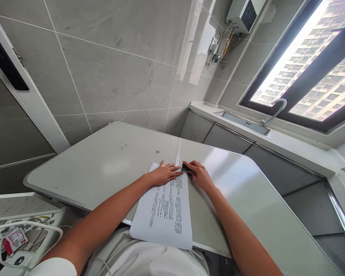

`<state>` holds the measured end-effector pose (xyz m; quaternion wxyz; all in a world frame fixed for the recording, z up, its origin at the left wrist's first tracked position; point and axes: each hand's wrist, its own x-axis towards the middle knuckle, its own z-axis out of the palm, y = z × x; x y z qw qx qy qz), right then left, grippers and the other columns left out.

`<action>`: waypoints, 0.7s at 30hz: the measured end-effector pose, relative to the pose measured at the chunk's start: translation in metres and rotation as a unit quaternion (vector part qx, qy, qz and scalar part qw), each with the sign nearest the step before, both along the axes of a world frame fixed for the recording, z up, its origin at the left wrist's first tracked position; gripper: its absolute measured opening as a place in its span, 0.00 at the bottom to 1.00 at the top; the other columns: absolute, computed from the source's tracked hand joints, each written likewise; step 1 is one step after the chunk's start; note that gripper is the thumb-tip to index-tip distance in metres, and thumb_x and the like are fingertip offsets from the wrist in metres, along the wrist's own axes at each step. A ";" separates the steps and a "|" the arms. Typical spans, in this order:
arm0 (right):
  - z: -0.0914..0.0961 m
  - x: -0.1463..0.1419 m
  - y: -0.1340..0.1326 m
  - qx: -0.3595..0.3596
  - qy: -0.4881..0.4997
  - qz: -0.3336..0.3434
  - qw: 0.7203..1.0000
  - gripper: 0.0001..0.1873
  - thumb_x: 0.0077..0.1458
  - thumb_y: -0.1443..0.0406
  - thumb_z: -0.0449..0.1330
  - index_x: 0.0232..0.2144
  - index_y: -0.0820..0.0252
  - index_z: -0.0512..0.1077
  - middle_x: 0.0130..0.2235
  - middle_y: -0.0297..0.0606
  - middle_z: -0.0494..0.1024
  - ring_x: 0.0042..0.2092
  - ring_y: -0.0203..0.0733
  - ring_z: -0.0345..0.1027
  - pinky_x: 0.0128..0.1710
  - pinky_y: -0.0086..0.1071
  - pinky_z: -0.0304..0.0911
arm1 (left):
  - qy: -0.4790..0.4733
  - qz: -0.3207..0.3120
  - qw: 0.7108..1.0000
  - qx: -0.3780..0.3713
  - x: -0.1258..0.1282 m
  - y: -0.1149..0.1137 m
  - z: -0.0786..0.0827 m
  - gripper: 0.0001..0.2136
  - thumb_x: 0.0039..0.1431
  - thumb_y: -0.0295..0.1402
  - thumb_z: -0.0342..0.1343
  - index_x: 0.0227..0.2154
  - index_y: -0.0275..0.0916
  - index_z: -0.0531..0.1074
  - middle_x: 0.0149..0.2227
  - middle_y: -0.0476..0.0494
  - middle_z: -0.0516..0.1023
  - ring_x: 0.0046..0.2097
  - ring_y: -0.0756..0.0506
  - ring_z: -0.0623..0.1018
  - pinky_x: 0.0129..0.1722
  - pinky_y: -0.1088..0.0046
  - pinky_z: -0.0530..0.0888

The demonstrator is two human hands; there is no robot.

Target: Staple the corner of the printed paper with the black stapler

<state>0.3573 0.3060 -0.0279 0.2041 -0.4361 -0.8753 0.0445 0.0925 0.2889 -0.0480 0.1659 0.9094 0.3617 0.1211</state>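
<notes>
A stack of printed paper sheets (pixel 166 214) lies on the table, its near end hanging over the front edge. My left hand (pixel 163 174) rests flat on the far part of the sheets, fingers stretched toward the far right corner. Gripped in my right hand (pixel 199 174) is a small black tool (pixel 185 167) with a metal end, set at that corner; whether it is a stapler or a staple remover I cannot tell. Beyond the paper lies a short piece of staples (pixel 157 151). Several tiny loose staples (pixel 123 146) are scattered farther left.
The pale table (pixel 83 172) has a seam down its middle and stands near a tiled wall (pixel 117 73). At right run a counter with a sink (pixel 244 123) and grey cabinets (pixel 276 168). A white cart (pixel 46 230) with cables stands at lower left.
</notes>
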 end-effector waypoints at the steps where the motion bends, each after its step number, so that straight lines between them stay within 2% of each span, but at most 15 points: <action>1: 0.000 0.000 0.000 0.002 -0.002 -0.001 1.000 0.34 0.63 0.74 0.53 0.66 0.42 0.66 0.50 0.40 0.75 0.51 0.47 0.68 0.52 0.39 0.65 | 0.003 0.000 1.000 0.001 0.000 0.000 0.000 0.22 0.76 0.42 0.40 0.70 0.64 0.57 0.75 0.51 0.53 0.74 0.36 0.54 0.69 0.34 0.42; 7: 0.003 -0.002 -0.001 -0.003 -0.021 -0.006 1.000 0.34 0.63 0.75 0.54 0.66 0.40 0.67 0.50 0.40 0.75 0.50 0.47 0.67 0.50 0.39 0.64 | 0.022 0.001 1.000 0.000 0.002 -0.002 0.007 0.22 0.76 0.42 0.40 0.69 0.64 0.58 0.75 0.50 0.53 0.74 0.36 0.54 0.68 0.32 0.43; 13: 0.006 -0.010 -0.005 -0.023 -0.051 -0.048 0.997 0.38 0.61 0.77 0.54 0.66 0.37 0.66 0.49 0.39 0.75 0.50 0.45 0.67 0.48 0.37 0.60 | 0.013 0.005 1.000 0.006 0.004 -0.003 0.007 0.22 0.76 0.42 0.41 0.69 0.63 0.59 0.74 0.50 0.55 0.73 0.35 0.56 0.68 0.31 0.44; 18: 0.010 -0.018 -0.007 -0.040 -0.070 -0.073 0.994 0.40 0.58 0.80 0.54 0.64 0.33 0.68 0.48 0.37 0.74 0.49 0.44 0.66 0.48 0.37 0.56 | 0.017 0.015 1.000 0.012 0.004 -0.005 0.009 0.21 0.76 0.41 0.42 0.68 0.62 0.61 0.75 0.46 0.50 0.72 0.34 0.58 0.67 0.30 0.46; 21: 0.015 -0.018 -0.005 -0.052 -0.092 -0.064 0.992 0.41 0.58 0.80 0.54 0.64 0.32 0.68 0.47 0.38 0.74 0.49 0.45 0.65 0.47 0.37 0.55 | 0.010 0.018 1.000 0.024 0.003 -0.006 0.009 0.20 0.76 0.40 0.44 0.66 0.62 0.65 0.76 0.44 0.48 0.72 0.34 0.60 0.67 0.30 0.47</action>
